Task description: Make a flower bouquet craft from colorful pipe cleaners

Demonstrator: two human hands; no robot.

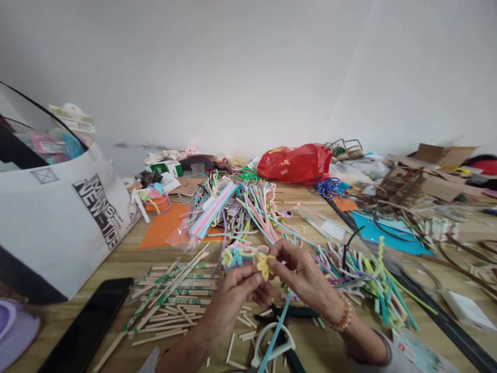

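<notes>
My left hand (233, 305) and my right hand (305, 274) meet above the table, their fingertips pinching a small yellow pipe-cleaner flower (264, 267). Just behind it sits a bundle of pastel twisted pipe cleaners (237, 256), close to my left fingers. A long pale blue pipe cleaner (276, 329) hangs down below my right wrist. Under that wrist lie green-handled pliers (289, 312) and a white-handled tool (272, 344), partly hidden. Loose multicoloured pipe cleaners (368, 280) spread out to the right of my right hand.
Flat wooden sticks (171, 298) lie in a heap to the left, next to a black phone (87, 324) and a white printed tote bag (62, 217). Farther back are pipe-cleaner bundles (229, 207), orange and teal sheets, a red plastic bag (295, 163), and cardboard pieces.
</notes>
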